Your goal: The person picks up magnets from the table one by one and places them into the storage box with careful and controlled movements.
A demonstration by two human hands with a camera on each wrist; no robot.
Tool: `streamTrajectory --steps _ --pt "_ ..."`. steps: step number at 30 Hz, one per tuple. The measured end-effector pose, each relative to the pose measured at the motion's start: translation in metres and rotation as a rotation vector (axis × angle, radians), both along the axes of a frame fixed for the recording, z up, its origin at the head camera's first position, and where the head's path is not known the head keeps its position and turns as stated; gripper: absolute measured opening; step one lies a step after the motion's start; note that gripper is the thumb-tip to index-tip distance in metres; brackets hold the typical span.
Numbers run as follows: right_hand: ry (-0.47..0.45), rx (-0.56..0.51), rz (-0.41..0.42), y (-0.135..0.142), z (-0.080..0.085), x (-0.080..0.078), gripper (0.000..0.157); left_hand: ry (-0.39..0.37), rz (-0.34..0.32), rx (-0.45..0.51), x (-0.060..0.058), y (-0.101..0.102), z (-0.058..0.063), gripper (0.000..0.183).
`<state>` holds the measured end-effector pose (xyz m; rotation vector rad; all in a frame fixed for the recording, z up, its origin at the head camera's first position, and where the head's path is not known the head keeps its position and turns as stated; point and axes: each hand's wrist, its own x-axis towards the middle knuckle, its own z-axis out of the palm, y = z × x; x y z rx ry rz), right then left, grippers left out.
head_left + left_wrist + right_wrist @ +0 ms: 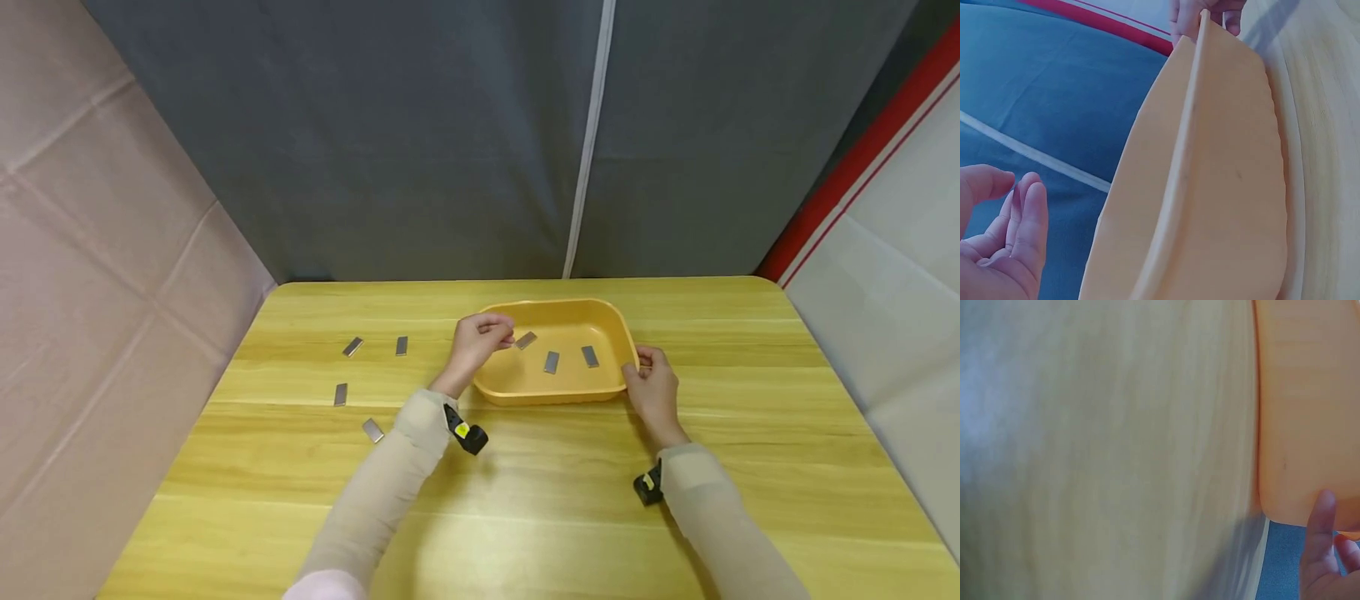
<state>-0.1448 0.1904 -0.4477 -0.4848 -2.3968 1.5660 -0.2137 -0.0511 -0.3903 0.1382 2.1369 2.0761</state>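
Note:
A yellow plastic basin (567,385) with rounded corners rests on the table. My right hand (654,390) grips its right rim, the thumb on the wall and the other fingers behind. Over the basin's left side is my left hand (478,337), thumb and fingers slightly bent and nothing visible between them in the left wrist view. Just beyond those fingertips is a small grey rectangular piece (526,340), tilted in the head view. Two like it, a middle piece (551,362) and a right-hand piece (590,357), lie on the basin floor.
Several matching grey pieces lie scattered on the wooden table (555,517) left of the basin, among them an upper piece (402,345) and a lower piece (372,430). A dark grey curtain (420,150) stands behind the table's far edge, with pale fabric walls at both sides.

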Motion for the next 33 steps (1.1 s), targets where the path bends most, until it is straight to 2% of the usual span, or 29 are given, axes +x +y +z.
streamTrajectory --steps 9,16,20,25,26,27,30,31,33 --pt "-0.013 0.001 0.001 0.001 0.0 -0.001 0.035 -0.037 0.039 0.066 0.012 -0.015 -0.004 0.018" --pt "-0.005 0.005 0.007 0.001 -0.001 0.0 0.035 -0.034 0.1 0.056 0.022 -0.027 -0.01 0.017" --pt "-0.003 0.005 0.008 0.001 -0.001 -0.001 0.035 -0.059 0.139 0.079 0.024 -0.035 -0.016 0.017" --pt "-0.012 0.008 0.006 0.002 0.0 -0.001 0.034 -0.093 0.144 0.097 0.025 -0.04 -0.022 0.021" --pt "-0.015 0.01 0.005 0.002 0.0 0.0 0.034 -0.089 0.143 0.098 0.025 -0.041 -0.023 0.021" --pt "-0.015 0.011 0.003 0.002 0.0 -0.001 0.034 -0.064 0.128 0.123 0.022 -0.044 -0.031 0.021" --pt "-0.014 0.015 0.003 0.001 -0.001 -0.001 0.034 -0.027 0.132 0.123 0.025 -0.048 -0.033 0.021" --pt "-0.015 0.015 0.002 0.001 -0.001 -0.001 0.034 -0.003 0.118 0.142 0.024 -0.052 -0.039 0.02" --pt "-0.013 0.016 0.004 0.001 -0.001 -0.001 0.035 0.016 0.129 0.136 0.026 -0.058 -0.041 0.023"
